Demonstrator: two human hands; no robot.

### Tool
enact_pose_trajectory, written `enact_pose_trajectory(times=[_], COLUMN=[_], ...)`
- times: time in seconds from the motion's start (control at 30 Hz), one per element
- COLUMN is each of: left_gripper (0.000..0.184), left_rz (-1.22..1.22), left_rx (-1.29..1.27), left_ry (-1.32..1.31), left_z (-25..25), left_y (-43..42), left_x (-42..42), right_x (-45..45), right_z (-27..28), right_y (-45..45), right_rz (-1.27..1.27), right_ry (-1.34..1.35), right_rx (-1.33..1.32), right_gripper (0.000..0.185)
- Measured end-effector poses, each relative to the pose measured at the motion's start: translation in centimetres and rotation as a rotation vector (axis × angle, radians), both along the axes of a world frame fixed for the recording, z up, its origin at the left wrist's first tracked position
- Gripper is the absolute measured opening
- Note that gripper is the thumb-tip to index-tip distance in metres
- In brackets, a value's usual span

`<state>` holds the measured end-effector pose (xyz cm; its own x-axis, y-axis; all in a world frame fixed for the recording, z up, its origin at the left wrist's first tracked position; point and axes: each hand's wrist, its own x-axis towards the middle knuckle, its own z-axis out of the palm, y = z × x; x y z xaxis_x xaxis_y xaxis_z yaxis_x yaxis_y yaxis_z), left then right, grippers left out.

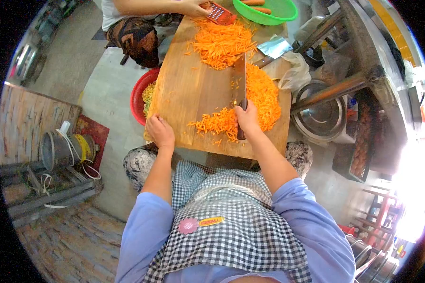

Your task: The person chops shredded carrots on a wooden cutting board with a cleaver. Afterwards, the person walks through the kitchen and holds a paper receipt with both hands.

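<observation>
My right hand is closed round the dark handle of a cleaver, whose broad blade points away from me over the wooden table. Chopped carrot is heaped along the blade's right side. A smaller spread of carrot bits lies to its left, close to the handle. At the table's near left edge, my left hand has its fingers curled over the rim. Beyond the cleaver rises a pile of shredded carrot.
Across the table a person's hand holds a red grater. A green basin contains carrots. Another cleaver and a plastic bag lie at the right. A red basin with chopped vegetables stands left of the table.
</observation>
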<state>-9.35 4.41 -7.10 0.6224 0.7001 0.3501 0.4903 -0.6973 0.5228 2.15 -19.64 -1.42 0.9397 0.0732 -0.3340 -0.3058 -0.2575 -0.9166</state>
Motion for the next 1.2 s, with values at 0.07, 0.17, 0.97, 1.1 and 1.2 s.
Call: enact_pose_trajectory(times=[0.07, 0.17, 0.97, 1.1, 1.2], left_gripper=[0.019, 0.018, 0.019, 0.02, 0.019], left_rz=[-0.005, -0.022, -0.02, -0.025, -0.021], left_rx=[-0.004, -0.015, 0.018, 0.018, 0.023], left_ry=[-0.018, -0.038, -0.063, -0.03, -0.022], left_z=[0.1, 0.3, 0.0, -0.4, -0.4], left_y=[-0.1, -0.2, 0.0, 0.2, 0.1], left_x=[0.0, 0.0, 0.2, 0.0, 0.1], right_x=[0.1, 0.2, -10.6, -8.6, -6.0], right_z=[0.7, 0.6, 4.5, 4.4, 3.2], right_y=[-0.3, -0.5, 0.0, -1.5, -3.1], right_rz=[-0.012, -0.004, 0.713, 0.563, 0.471], right_ry=[0.026, 0.007, 0.084, 0.189, -0.039], right_rx=[0.004, -0.015, -0.113, -0.137, -0.208], right_gripper=[0.014, 0.012, 0.023, 0.021, 0.02])
